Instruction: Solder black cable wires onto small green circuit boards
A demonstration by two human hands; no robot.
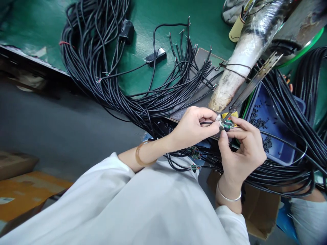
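Observation:
My left hand (195, 126) pinches a black cable (206, 123) near its stripped end, with a bit of white at the fingertips. Between the thumb and fingers of my right hand (242, 144) is a small green circuit board (228, 124) with coloured wires. Both sets of fingertips nearly meet. Right above them, the tip of a soldering iron (249, 81) with a perforated metal shaft points down at the board. A patch of yellow (230, 115) shows just behind it. Exactly where the wire ends touch the board is too small to tell.
A thick bundle of black cables (87, 58) lies across the green table (145, 20). A plastic-wrapped duct (242, 51) slants down close to my hands. To the right are a blue tray (281, 146) of small black parts and more cables (283, 102). More wired boards (194, 167) hang by my lap.

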